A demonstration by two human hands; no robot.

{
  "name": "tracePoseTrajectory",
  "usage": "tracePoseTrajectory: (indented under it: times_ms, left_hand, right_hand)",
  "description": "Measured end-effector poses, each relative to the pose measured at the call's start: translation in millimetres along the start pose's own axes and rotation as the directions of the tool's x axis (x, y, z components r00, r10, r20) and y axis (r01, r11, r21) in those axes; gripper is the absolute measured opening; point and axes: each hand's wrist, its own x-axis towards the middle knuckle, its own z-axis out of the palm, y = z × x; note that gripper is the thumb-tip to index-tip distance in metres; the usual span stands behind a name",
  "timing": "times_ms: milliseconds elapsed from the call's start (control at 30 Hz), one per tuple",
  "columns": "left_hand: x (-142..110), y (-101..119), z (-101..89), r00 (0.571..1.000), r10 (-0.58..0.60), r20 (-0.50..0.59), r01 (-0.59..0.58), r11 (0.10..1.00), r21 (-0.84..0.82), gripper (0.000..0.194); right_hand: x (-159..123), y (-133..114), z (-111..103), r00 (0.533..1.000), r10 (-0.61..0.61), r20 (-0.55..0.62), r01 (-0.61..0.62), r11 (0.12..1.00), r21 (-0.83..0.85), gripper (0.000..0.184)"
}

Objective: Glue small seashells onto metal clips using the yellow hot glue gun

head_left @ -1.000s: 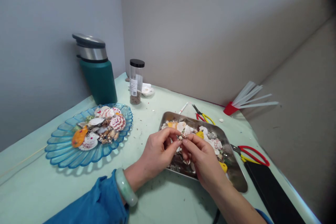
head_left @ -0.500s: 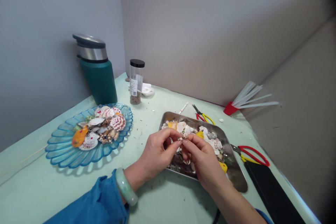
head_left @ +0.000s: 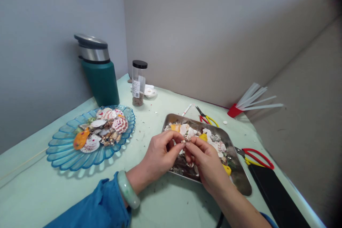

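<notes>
Above the near side of a metal tray (head_left: pixel 244 181), my left hand (head_left: pixel 163 150) and my right hand (head_left: pixel 205 158) meet at the fingertips. Thumb and forefinger of each are pinched together on a small shell (head_left: pixel 184 141), mostly covered by the fingers. Under and behind them the tray holds many loose shells, among them white shells (head_left: pixel 213 145), a yellow shell (head_left: pixel 203 137) and an orange piece (head_left: pixel 175 127). My left wrist wears a pale green bangle (head_left: pixel 128 190).
To the left lies a blue scalloped plate (head_left: pixel 61 153) of shells. Behind it stand a green bottle (head_left: pixel 100 82) and a clear jar (head_left: pixel 139 78). Red-and-yellow pliers (head_left: pixel 258 158), smaller pliers (head_left: pixel 207 117), a black slab (head_left: pixel 275 192) and a red cup (head_left: pixel 235 110) of translucent sticks surround the tray.
</notes>
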Motion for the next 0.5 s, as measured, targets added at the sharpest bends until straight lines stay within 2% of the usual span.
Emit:
tracePoseTrajectory:
  times_ms: [500]
  left_hand:
    - [-0.4, -2.6, 1.9, 1.000, -0.004, -0.008, 0.004, 1.000, 0.000, 0.008]
  right_hand:
    - [1.6, 1.2, 0.1, 1.000, -0.006, -0.011, 0.006, 1.000, -0.003, 0.022]
